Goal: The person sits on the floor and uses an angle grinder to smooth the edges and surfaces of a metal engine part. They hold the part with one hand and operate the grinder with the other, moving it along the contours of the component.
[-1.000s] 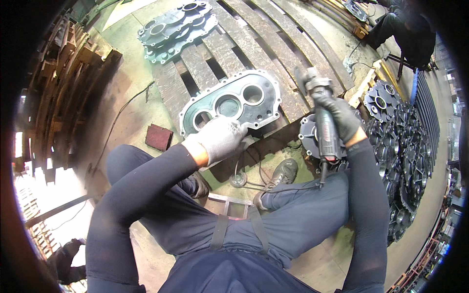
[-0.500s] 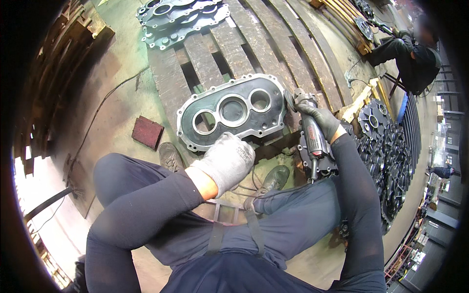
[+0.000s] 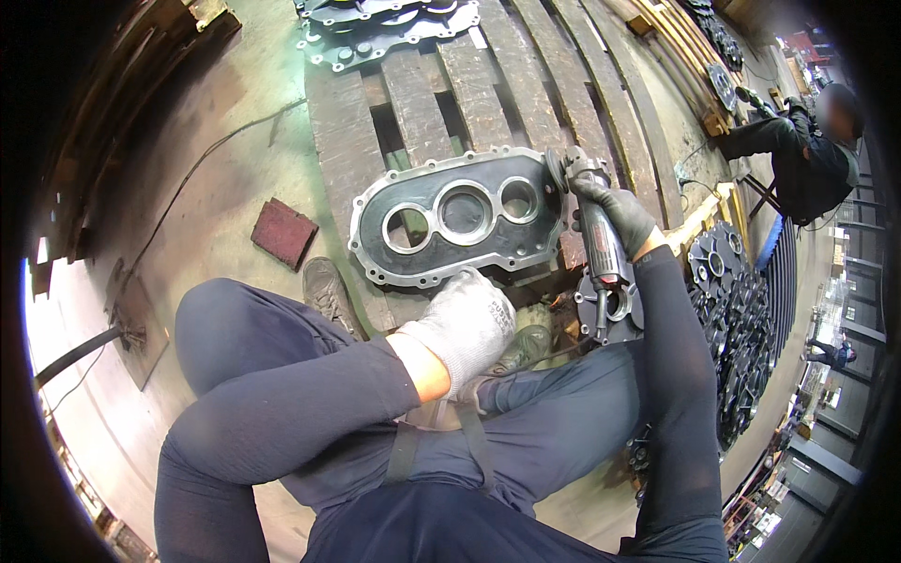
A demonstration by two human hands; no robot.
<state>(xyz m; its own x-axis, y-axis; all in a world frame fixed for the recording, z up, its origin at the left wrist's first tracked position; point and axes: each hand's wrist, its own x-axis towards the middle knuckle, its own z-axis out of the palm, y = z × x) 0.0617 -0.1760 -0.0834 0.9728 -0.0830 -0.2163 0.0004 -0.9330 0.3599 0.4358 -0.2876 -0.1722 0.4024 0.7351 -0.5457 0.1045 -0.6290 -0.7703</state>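
A flat oval metal housing cover (image 3: 460, 253) with three round bores lies on the near end of the wooden pallet (image 3: 347, 141). Its bolt rim is bright, its inner face dark. My left hand (image 3: 469, 319), in a light grey glove, is closed at the cover's near rim; the fingertips are partly hidden. In my dark-gloved right hand (image 3: 615, 211) is an angle grinder (image 3: 601, 246), held by its front body. The grinder's disc (image 3: 556, 171) sits edge-on at the cover's right end; whether it touches the rim, I cannot tell.
More castings (image 3: 394, 38) lie at the pallet's far end. Dark castings (image 3: 737, 328) are heaped at right, one round casting (image 3: 610, 305) below the grinder. A reddish-brown block (image 3: 284, 233) and a cable (image 3: 202, 164) lie on the floor at left. Another person (image 3: 807, 159) sits far right.
The whole view has shifted a little. The grinder's disc has moved slightly away from me along the cover's right end. My left hand stays at the near rim.
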